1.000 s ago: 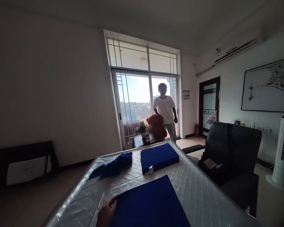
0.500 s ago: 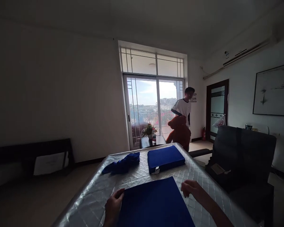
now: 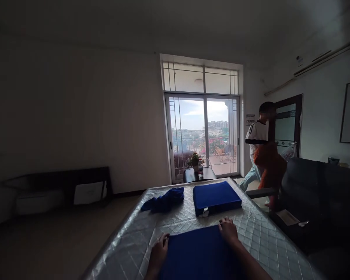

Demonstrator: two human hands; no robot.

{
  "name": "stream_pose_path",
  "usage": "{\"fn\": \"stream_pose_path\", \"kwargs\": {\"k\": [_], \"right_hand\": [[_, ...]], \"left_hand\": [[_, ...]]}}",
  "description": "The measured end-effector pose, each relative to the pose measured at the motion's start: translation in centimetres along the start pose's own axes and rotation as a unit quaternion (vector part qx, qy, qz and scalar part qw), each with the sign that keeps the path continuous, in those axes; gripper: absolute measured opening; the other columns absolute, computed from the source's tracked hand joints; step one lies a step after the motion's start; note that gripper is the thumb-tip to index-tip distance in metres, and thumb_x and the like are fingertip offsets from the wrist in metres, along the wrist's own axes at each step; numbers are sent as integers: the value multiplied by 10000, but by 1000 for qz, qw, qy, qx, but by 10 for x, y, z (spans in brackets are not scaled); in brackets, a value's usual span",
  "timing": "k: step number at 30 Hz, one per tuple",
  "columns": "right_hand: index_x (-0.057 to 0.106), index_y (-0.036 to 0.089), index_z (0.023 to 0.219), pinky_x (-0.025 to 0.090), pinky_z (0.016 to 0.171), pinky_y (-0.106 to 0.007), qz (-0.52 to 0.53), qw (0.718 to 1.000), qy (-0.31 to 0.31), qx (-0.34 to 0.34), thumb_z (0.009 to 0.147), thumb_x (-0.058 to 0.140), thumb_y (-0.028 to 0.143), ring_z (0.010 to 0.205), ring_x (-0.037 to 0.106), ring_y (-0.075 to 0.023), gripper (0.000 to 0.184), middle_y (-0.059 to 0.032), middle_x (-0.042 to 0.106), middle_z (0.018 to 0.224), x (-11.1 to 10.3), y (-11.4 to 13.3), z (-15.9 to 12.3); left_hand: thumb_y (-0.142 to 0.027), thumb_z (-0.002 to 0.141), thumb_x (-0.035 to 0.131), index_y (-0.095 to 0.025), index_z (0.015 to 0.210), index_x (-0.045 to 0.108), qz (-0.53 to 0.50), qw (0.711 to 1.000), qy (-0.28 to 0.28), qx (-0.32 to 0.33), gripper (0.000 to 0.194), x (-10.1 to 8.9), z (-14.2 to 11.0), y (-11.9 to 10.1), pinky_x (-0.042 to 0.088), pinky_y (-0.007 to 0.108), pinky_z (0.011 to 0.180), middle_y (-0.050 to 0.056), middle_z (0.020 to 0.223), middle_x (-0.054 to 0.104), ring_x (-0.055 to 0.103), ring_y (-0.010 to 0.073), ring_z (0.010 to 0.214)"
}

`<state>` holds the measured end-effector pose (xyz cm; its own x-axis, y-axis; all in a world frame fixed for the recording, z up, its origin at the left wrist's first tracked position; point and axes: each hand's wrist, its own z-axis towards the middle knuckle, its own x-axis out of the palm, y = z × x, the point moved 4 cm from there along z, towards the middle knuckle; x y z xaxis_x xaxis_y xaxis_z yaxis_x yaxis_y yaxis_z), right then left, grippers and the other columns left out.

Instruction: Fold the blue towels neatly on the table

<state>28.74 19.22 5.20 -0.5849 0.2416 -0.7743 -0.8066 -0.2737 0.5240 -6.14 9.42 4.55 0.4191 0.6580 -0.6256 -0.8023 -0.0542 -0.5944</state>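
Note:
A flat, folded blue cloth (image 3: 198,252) lies on the silver quilted table cover (image 3: 128,237) right in front of me; its near part runs out of the frame. My left hand (image 3: 160,249) pinches its far left corner, fingers closed on the edge. At the far right corner, my right hand (image 3: 229,231) has its fingers bent over the cloth's edge, thumb hidden. Beyond the hands sits a neat stack of folded blue cloths (image 3: 217,196) with a white tag at its front. To the left of that stack lies a crumpled blue cloth (image 3: 165,200).
Past the table's far end stands a small dark table (image 3: 189,177) with a potted plant (image 3: 195,159) and a bottle (image 3: 200,168). A dark armchair (image 3: 317,194) is close on the right. Behind it a person (image 3: 256,132) carries a large brown plush toy (image 3: 270,165).
My right hand has come down onto the cloth's far right corner; it was apart from it before. The view has turned left. The person with the plush toy has moved right.

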Motion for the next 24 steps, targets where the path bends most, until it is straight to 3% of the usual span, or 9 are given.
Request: {"fn": "stream_pose_path", "kwargs": {"k": [4, 9, 12, 19, 24], "right_hand": [[724, 172, 1153, 447, 1032, -394, -8, 1000, -20, 13, 914, 451, 238, 1247, 589, -291, 369, -173, 679, 1283, 0, -17, 14], [742, 191, 1103, 478, 976, -281, 47, 999, -21, -16, 893, 398, 157, 1095, 684, -195, 404, -107, 748, 1160, 0, -29, 24], [738, 207, 1108, 500, 965, -277, 82, 996, -31, -27, 890, 375, 161, 1078, 697, -189, 425, -85, 761, 1152, 0, -33, 25], [715, 200, 1150, 521, 952, -282, 123, 991, -42, -43, 915, 359, 206, 1083, 704, -201, 426, -83, 767, 1154, 2, -42, 27], [709, 184, 1172, 488, 984, -261, 102, 993, -37, -52, 924, 359, 177, 1120, 681, -192, 430, -99, 750, 1188, 2, -41, 25]], "left_hand": [[-347, 871, 421, -243, 1082, 731, -43, 998, 36, -19, 390, 3, 0, 7, 607, 297, 855, 69, 1064, 829, 763, 255, 1042], [-380, 871, 446, -204, 1125, 707, -78, 995, 49, -33, 404, 2, -2, 12, 598, 316, 875, 86, 1058, 827, 756, 268, 1061], [-394, 855, 480, -215, 1082, 719, -90, 994, 51, -41, 376, 1, -2, 12, 601, 310, 862, 73, 1015, 835, 763, 262, 1043], [-375, 787, 573, -208, 978, 736, -57, 995, 57, -65, 302, -5, 10, 11, 596, 290, 803, 65, 946, 840, 784, 248, 946], [-344, 822, 551, -202, 980, 724, -2, 996, 55, -71, 274, -9, 11, 4, 593, 286, 793, 67, 947, 837, 784, 235, 927]]}}
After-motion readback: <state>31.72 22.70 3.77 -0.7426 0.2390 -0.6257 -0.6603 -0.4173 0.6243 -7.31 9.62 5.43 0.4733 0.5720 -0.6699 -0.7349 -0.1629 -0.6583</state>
